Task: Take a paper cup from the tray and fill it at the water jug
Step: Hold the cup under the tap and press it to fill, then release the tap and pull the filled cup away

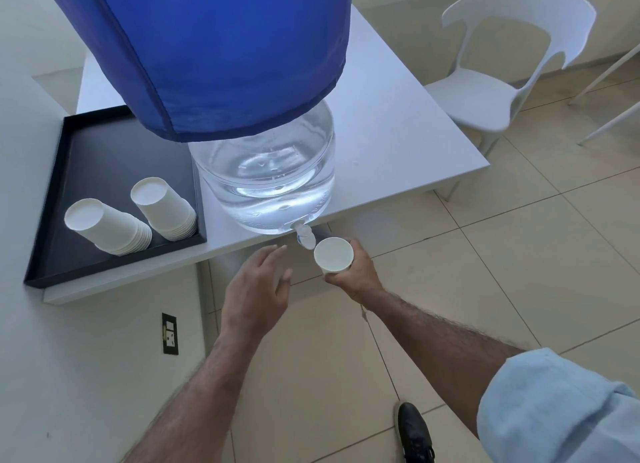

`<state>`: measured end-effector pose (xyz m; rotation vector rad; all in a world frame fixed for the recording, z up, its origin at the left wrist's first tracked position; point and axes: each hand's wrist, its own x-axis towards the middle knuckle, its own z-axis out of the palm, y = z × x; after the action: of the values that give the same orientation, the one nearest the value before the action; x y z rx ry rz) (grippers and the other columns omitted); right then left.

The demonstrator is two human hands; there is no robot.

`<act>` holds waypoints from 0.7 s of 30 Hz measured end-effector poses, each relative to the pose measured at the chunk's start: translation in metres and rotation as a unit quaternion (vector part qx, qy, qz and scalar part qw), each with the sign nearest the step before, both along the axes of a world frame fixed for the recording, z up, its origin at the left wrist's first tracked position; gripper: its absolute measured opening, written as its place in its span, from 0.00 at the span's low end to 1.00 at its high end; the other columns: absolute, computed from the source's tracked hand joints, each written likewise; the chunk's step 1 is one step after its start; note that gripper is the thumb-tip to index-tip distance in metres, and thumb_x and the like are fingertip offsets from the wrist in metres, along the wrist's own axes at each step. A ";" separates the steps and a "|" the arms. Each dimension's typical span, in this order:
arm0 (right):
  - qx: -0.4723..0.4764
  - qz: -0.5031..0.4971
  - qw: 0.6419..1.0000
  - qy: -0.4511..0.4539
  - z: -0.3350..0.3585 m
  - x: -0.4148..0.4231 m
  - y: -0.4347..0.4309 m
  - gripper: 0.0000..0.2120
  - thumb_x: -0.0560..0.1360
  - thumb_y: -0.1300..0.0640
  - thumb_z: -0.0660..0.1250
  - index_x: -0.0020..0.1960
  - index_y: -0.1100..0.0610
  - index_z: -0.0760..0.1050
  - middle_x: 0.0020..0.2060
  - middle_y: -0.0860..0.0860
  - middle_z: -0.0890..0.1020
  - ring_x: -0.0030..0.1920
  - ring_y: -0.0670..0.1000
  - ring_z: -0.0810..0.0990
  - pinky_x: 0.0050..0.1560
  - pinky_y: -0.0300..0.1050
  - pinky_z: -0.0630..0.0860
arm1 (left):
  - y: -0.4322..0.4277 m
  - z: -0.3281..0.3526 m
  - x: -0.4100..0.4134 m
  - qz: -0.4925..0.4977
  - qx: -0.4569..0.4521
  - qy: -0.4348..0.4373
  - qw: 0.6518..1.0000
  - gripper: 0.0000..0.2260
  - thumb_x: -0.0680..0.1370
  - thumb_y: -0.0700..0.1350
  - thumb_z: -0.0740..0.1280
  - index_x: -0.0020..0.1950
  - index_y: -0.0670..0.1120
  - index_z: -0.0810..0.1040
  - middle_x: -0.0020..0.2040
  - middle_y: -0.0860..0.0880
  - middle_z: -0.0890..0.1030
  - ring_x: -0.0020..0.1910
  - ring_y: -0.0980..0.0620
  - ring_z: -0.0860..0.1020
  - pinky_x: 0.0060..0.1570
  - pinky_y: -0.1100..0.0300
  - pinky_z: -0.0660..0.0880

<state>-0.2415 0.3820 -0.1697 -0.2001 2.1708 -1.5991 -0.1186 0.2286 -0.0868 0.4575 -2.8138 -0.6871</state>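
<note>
The right hand (353,272) grips a paper cup (334,254) just right of the tap (304,237) at the near edge of the surface (398,144); the left hand (258,286) is open nearby. The cup looks light and crushable, so hold its side wall gently

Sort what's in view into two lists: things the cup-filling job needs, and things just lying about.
Part of the job:
- paper cup, held upright in the right hand
- tap on the water jug
- left hand, open, reaching toward the tap
- tray with two cup stacks

Just lying about:
- white chair
- wall socket
- blue cover over the jug
</note>
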 end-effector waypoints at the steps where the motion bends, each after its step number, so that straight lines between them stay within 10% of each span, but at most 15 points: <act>1: 0.007 -0.007 1.000 0.003 0.001 -0.002 0.007 0.30 0.61 0.66 0.77 0.60 0.51 0.73 0.53 0.52 0.81 0.52 0.52 0.79 0.50 0.43 0.78 | -0.001 -0.003 0.004 0.007 0.000 -0.009 1.000 0.19 0.76 0.43 0.69 0.67 0.43 0.77 0.63 0.47 0.80 0.61 0.46 0.79 0.55 0.52 0.79; 5: 0.012 -0.030 0.999 0.015 0.009 -0.014 0.027 0.29 0.61 0.65 0.78 0.57 0.49 0.72 0.46 0.44 0.79 0.47 0.47 0.78 0.44 0.32 0.74 | -0.001 -0.008 0.017 0.034 -0.001 -0.042 0.999 0.18 0.75 0.43 0.70 0.65 0.44 0.78 0.60 0.49 0.81 0.56 0.47 0.80 0.48 0.53 0.79; 21: -0.023 -0.071 0.991 0.108 0.083 -0.102 0.014 0.33 0.60 0.60 0.82 0.60 0.54 0.72 0.56 0.54 0.80 0.55 0.55 0.80 0.57 0.52 0.79 | -0.007 0.003 0.017 0.058 0.000 -0.104 0.993 0.19 0.76 0.46 0.69 0.66 0.47 0.78 0.62 0.50 0.81 0.58 0.48 0.80 0.53 0.53 0.77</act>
<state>-0.3438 0.3958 -0.0868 -0.2475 2.3587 -1.7804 -0.1017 0.2212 -0.0842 0.7264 -2.9491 -0.6483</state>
